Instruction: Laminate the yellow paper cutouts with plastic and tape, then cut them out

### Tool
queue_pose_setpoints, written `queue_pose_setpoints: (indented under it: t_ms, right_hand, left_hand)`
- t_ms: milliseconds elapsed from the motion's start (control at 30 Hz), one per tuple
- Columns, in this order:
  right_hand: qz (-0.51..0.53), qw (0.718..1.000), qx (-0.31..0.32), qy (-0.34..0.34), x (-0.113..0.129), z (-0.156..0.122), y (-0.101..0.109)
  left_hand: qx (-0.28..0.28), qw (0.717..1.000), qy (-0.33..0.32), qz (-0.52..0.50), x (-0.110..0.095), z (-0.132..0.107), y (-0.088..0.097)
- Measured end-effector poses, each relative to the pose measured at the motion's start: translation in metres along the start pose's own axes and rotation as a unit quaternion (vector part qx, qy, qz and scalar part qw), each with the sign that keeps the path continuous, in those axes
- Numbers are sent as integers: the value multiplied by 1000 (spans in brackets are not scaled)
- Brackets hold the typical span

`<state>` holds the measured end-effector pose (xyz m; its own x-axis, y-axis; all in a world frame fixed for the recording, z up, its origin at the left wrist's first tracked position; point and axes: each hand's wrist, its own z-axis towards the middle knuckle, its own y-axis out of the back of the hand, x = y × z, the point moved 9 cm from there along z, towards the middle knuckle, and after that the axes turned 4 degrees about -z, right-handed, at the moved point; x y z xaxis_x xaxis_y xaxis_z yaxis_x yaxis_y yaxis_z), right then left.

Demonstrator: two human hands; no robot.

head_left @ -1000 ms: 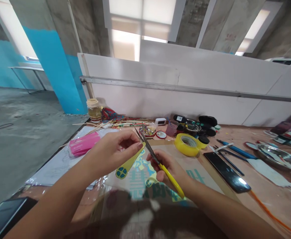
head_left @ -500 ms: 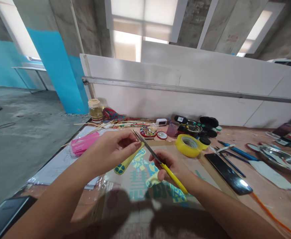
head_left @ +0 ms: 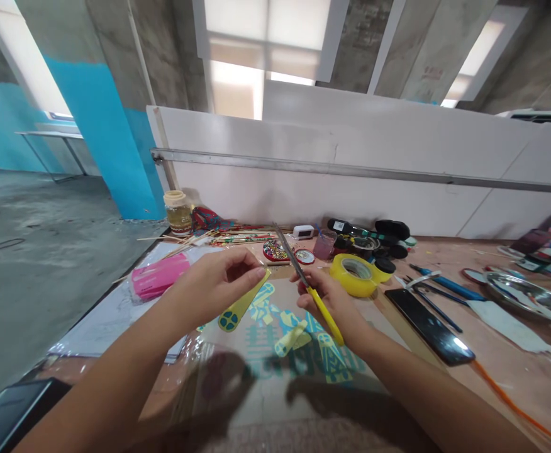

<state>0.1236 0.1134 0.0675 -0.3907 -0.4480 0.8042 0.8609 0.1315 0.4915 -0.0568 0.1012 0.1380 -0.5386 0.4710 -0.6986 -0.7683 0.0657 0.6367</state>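
Note:
My left hand [head_left: 226, 277] pinches the upper end of a yellow paper strip [head_left: 244, 305], whose rounded lower end bears a blue cross-like pattern. In my right hand [head_left: 329, 299] are yellow-handled scissors [head_left: 323, 314], their blades pointing up and away, nearly closed and apart from the strip. Below both hands, several yellow and blue cut pieces [head_left: 290, 336] lie on a clear-covered cardboard sheet [head_left: 223, 384] with green printing. A small cluster of blue and yellow cut-outs [head_left: 262, 305] sits just right of the strip.
To the right are a roll of yellow tape [head_left: 353, 275], a black phone [head_left: 429, 324] with an orange cable and a metal dish [head_left: 530, 296]. A pink packet [head_left: 160, 277] rests on papers at left. A dish of sequins [head_left: 276, 250] and a jar [head_left: 178, 212] stand behind.
My right hand has drawn the scissors away from the strip to the right, with the blades now more upright. My left hand still holds the strip. The view shifted slightly.

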Motion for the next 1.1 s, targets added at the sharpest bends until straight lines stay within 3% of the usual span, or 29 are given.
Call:
queue_pose_setpoints:
  t_ms: [100, 233, 300, 467, 533, 700, 900, 1100]
  right_hand:
    - [-153, 988, 4, 4, -3, 7, 11]
    - [-300, 953, 28, 28, -3, 11, 17]
    - [-337, 939, 27, 66, 7, 9, 18]
    - [-393, 909, -2, 140, 36, -1, 26]
    - [-403, 903, -7, 149, 41, -3, 28]
    - [-439, 883, -18, 167, 42, -6, 30]
    - [-436, 885, 6, 165, 43, -10, 26]
    - [-429, 888, 18, 166, 42, -9, 23]
  left_hand:
    - [-52, 999, 2, 14, 12, 3, 11]
    - [-167, 986, 9, 8, 32, 4, 36]
    - [-204, 978, -3, 37, 32, 2, 41]
    - [-236, 965, 1, 114, 21, -4, 40]
    - [-227, 968, -4, 105, 19, -4, 38]
    - [-138, 983, -38, 114, 16, 2, 26]
    - [-102, 981, -133, 96, -2, 1, 17]
    - [-76, 971, -180, 136, -3, 4, 1]
